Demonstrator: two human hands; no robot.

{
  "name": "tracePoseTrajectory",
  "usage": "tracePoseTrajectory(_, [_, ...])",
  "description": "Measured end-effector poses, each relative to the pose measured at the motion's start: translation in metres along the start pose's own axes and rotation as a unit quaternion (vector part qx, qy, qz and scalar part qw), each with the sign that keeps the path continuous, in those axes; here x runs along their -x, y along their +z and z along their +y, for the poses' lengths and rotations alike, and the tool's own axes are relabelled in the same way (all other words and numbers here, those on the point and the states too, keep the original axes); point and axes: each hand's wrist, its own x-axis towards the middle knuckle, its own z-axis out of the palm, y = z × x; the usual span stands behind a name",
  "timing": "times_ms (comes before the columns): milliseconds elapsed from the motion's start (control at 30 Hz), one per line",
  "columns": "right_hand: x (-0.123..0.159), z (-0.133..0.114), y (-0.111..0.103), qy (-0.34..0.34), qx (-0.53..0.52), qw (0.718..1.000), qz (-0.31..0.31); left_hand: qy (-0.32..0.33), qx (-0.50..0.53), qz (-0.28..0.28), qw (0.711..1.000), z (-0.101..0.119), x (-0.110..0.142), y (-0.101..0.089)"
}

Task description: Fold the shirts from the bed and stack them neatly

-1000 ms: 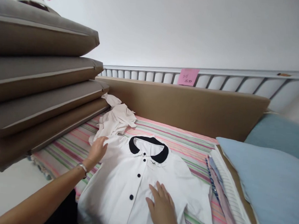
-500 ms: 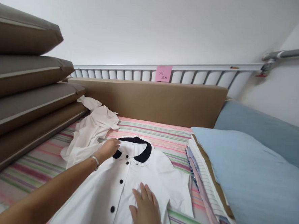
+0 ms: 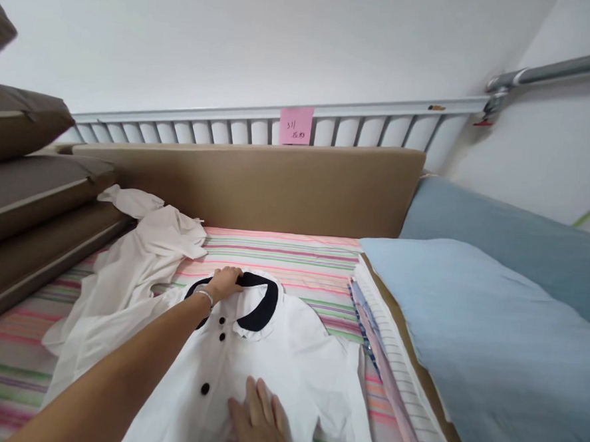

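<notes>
A white short-sleeved blouse (image 3: 287, 354) lies front up on the striped bedding, with a black collar (image 3: 264, 311) edged in white frill and dark buttons down its placket. My left hand (image 3: 225, 282), a bracelet on its wrist, reaches across to the back of the neckline, its fingers closed together over the collar's edge; the fingertips are partly hidden. Lower on the chest, my right hand (image 3: 260, 422) rests flat on the fabric with fingers spread, cut off by the bottom edge of the view. The hem is out of sight.
Crumpled white garments (image 3: 143, 245) lie at the left, beside stacked brown-grey cushions (image 3: 38, 178). A light blue pillow (image 3: 459, 311) covers layered folded fabrics (image 3: 387, 347) at the right. Behind stand a brown padded board (image 3: 262, 185) and a white radiator (image 3: 195, 133) with a pink note (image 3: 296, 126).
My left hand has moved from the collar's left side to the back of the neckline. The right hand still lies on the chest. The view has shifted, moving the surroundings leftward.
</notes>
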Motion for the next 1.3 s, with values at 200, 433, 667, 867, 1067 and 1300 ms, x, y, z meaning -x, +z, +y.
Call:
tracePoseTrajectory(200, [0.003,-0.002,-0.002,-0.010,0.001,1.000,0.010,0.010,-0.013,-0.016,1.000,0.007,-0.004,-0.004])
tracePoseTrajectory(433, [0.012,-0.012,-0.012,0.001,-0.014,1.000,0.019,0.114,-0.038,0.092,0.988,0.024,0.033,-0.024])
tracePoseTrajectory(667, [0.016,-0.010,-0.010,-0.020,-0.032,0.999,0.036,0.141,-0.030,0.112,0.983,0.012,0.066,-0.031])
tracePoseTrajectory(867, [0.015,-0.009,-0.008,-0.020,-0.030,0.998,0.046,0.112,0.005,0.060,0.992,0.007,0.062,-0.035])
tracePoseTrajectory(1067, [0.014,-0.011,-0.011,-0.015,-0.042,0.999,0.027,0.107,0.068,0.023,0.992,0.031,0.036,-0.032])
tracePoseTrajectory(1300, [0.014,-0.009,-0.010,-0.018,-0.058,0.998,0.021,0.092,0.158,-0.024,0.983,0.055,0.004,-0.025])
